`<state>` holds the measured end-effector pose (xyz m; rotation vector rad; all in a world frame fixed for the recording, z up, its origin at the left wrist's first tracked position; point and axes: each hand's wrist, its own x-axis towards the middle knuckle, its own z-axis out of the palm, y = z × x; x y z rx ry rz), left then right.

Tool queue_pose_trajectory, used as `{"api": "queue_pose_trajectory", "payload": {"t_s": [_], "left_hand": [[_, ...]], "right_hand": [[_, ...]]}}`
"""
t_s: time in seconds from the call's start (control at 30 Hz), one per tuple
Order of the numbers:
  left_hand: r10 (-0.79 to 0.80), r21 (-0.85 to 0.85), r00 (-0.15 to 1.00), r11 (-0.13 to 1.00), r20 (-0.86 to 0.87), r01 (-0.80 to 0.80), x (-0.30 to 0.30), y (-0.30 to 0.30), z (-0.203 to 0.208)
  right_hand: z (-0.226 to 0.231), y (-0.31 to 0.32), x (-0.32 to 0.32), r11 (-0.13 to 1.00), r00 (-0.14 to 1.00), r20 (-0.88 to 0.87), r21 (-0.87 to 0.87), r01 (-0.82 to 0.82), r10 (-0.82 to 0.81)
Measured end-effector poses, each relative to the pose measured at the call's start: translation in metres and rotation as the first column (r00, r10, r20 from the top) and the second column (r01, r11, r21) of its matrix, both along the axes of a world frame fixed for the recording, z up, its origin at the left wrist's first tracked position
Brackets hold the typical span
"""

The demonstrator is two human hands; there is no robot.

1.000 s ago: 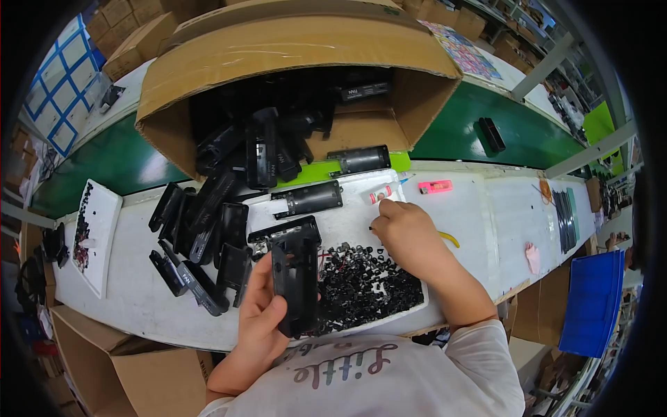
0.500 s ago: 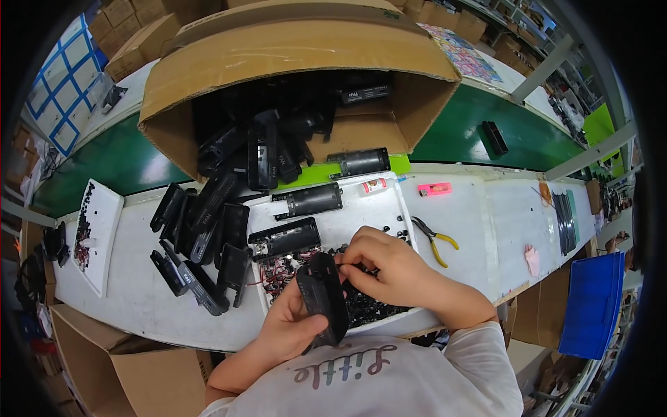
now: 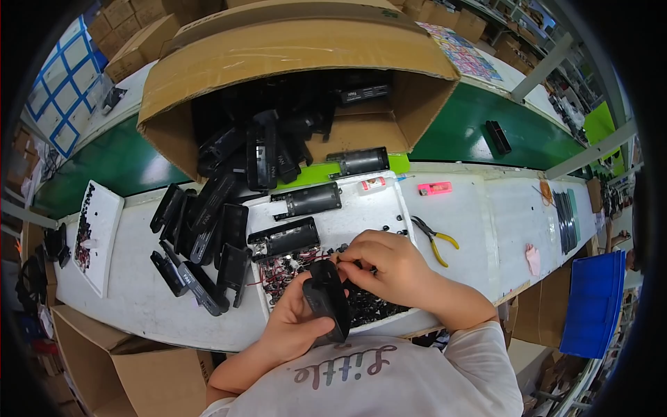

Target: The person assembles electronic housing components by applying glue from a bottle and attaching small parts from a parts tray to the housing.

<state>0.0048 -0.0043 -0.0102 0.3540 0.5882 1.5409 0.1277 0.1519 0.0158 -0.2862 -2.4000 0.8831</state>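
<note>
Right hand [image 3: 382,267] and left hand [image 3: 295,316] had both sunk a little since half a second earlier, and the black casing [image 3: 326,295] between them had tipped slightly. A second earlier the right hand had been well apart from it, up by the small bottle [image 3: 372,185]. Farther off, the dark part [image 3: 498,137] on the green belt [image 3: 458,128] had slid slightly to the right.

The left hand's grip was closed firmly around the casing, thumb along the near side, holding it tilted above the front of the white tray [image 3: 368,215]. The right hand's grip was drawn to a pinch at the casing's upper right edge; whether a small piece sat between those fingertips could not be told.

Small black parts [image 3: 372,306] filled the tray's near right side, with red wires [image 3: 274,274] to their left. Two more casings lay at the tray's back and left. Yellow-handled pliers [image 3: 434,238] rested on the tabletop [image 3: 486,229] just right of the tray, and a cardboard box [image 3: 299,45] stood behind, casings spilling from it.
</note>
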Motion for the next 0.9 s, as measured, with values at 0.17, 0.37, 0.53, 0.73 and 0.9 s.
{"api": "queue_pose_trajectory", "payload": {"t_s": [0.17,0.37,0.53,0.73,0.9], "left_hand": [[0.135,0.135,0.961,0.985,-0.241,-0.105,0.006,0.004,-0.009],[0.197,0.266,0.872,0.961,-0.448,-0.080,0.011,0.008,-0.007],[0.316,0.365,0.777,0.923,-0.544,-0.120,0.013,0.008,-0.013],[0.393,0.416,0.681,0.898,-0.618,-0.141,0.012,0.011,-0.011],[0.226,0.167,0.873,0.971,-0.431,-0.169,0.015,0.003,-0.013]], "right_hand": [[0.008,-0.008,0.001,0.991,0.985,-0.166,-0.114,-0.066,0.047],[0.003,-0.016,-0.001,0.990,0.967,-0.247,-0.108,-0.088,0.059],[0.002,-0.017,-0.001,0.984,0.963,-0.264,-0.151,-0.095,0.053],[0.009,-0.018,0.002,0.869,0.995,-0.102,-0.493,-0.031,-0.022],[0.003,-0.010,-0.002,0.883,0.998,0.067,-0.469,0.032,-0.001]]}}
